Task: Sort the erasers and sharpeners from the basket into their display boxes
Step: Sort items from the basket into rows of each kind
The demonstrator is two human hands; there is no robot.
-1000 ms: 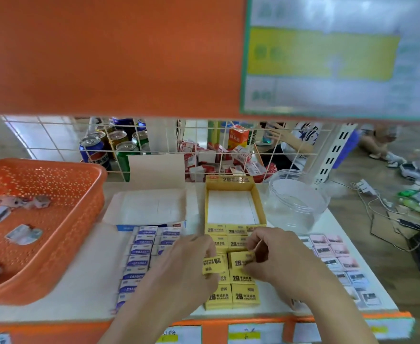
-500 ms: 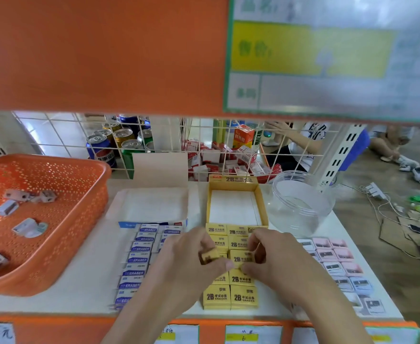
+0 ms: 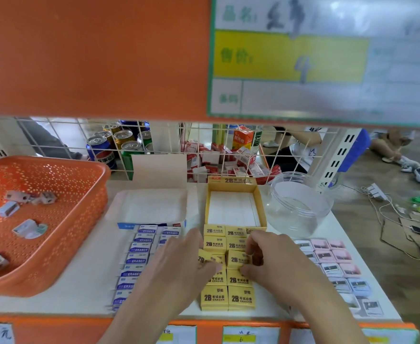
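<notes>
"2B ERASER" is being displayed on yellow erasers (image 3: 241, 297), "ERASER" on blue-and-white erasers (image 3: 139, 250), "2B" on the yellow box (image 3: 231, 180); "品名", "售价" and "4" are being shown on the overhead price sign (image 3: 290, 58).

The left hand (image 3: 179, 271) and right hand (image 3: 275, 264) meet over a double column of yellow paper-wrapped 2B erasers (image 3: 241, 297) on the white shelf (image 3: 87, 289), each pinching one. Just behind the hands stands the yellow cardboard display box (image 3: 261, 207). Left of the left hand lie blue-and-white paper-wrapped erasers (image 3: 139, 249), with the white cardboard box (image 3: 149, 207) behind them. Farther left is the orange perforated plastic basket (image 3: 97, 184), with small plastic sharpeners (image 3: 26, 228) in it. Right of the right hand lie rows of pastel plastic sharpeners (image 3: 338, 266), with the clear round plastic jar (image 3: 300, 207) behind them.
</notes>
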